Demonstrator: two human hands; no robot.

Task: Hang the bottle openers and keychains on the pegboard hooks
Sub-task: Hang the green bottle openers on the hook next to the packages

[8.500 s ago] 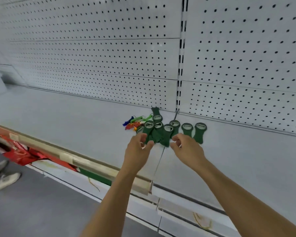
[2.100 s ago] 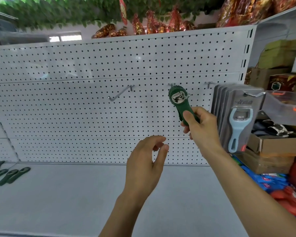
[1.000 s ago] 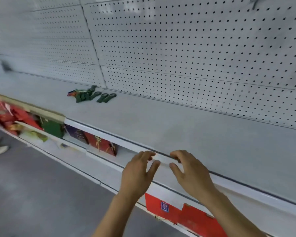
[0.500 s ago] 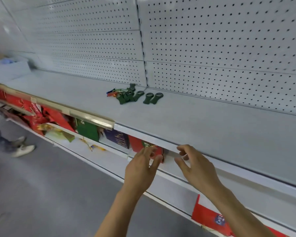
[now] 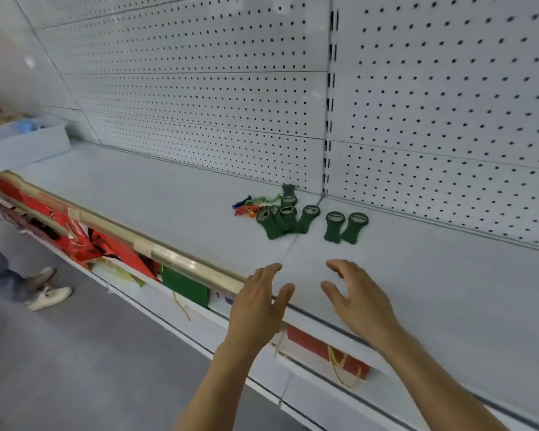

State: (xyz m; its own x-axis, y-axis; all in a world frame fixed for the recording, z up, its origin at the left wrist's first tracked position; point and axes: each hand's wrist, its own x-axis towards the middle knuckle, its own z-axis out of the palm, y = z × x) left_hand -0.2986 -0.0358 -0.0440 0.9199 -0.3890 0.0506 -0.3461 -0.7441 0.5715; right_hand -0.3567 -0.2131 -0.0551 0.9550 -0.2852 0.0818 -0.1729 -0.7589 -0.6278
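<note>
In the head view, both hands are empty: the left hand [image 5: 255, 306] and the right hand [image 5: 358, 301] reach side by side over the front edge of the shelf [image 5: 168, 194], fingers spread wide and slightly curled, touching nothing. The green openers [image 5: 280, 217] lie flat near the back edge of the shelf, close to where it meets the pegboard [image 5: 199, 88]: a loose overlapping cluster by the seam between the two panels, and just to its right a separate pair [image 5: 344, 227] lying side by side. The keychains [image 5: 248, 206], a small tangle of red, blue and green, sit touching the cluster's left side. No hooks show on the part of the pegboard in frame, and nothing hangs there, so how much has been hung cannot be told from here. Judging by the pile, most of the work is left: several openers and all visible keychains await picking up, and the hands seem set to take the next one.
</note>
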